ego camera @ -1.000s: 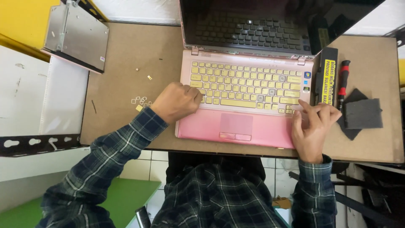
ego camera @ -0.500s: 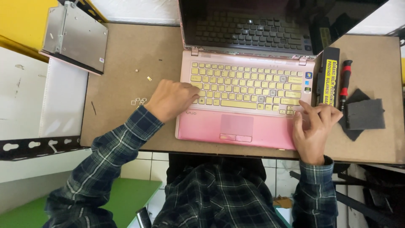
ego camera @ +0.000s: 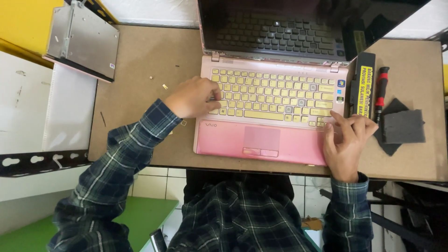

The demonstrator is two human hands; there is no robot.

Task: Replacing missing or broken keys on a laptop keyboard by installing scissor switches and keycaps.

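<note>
A pink laptop [ego camera: 261, 140] with a pale yellow keyboard [ego camera: 275, 95] lies open on a brown board table [ego camera: 140, 70], its dark screen tilted back. My left hand [ego camera: 193, 98] rests curled on the keyboard's left edge, fingertips pressing at the keys there. My right hand [ego camera: 347, 140] lies on the laptop's lower right corner, fingers spread, tips by the keyboard's right end. Neither hand holds a loose thing.
A black laptop battery with a yellow label [ego camera: 363, 86] lies right of the laptop, beside a red-and-black screwdriver [ego camera: 380, 93] and dark foam pads [ego camera: 401, 127]. A silver optical drive [ego camera: 84, 39] sits at the table's far left corner. Small screws [ego camera: 164, 86] lie nearby.
My left hand has shifted slightly along the keyboard's left edge. My right hand has spread its fingers a little at the lower right corner. The laptop has not moved.
</note>
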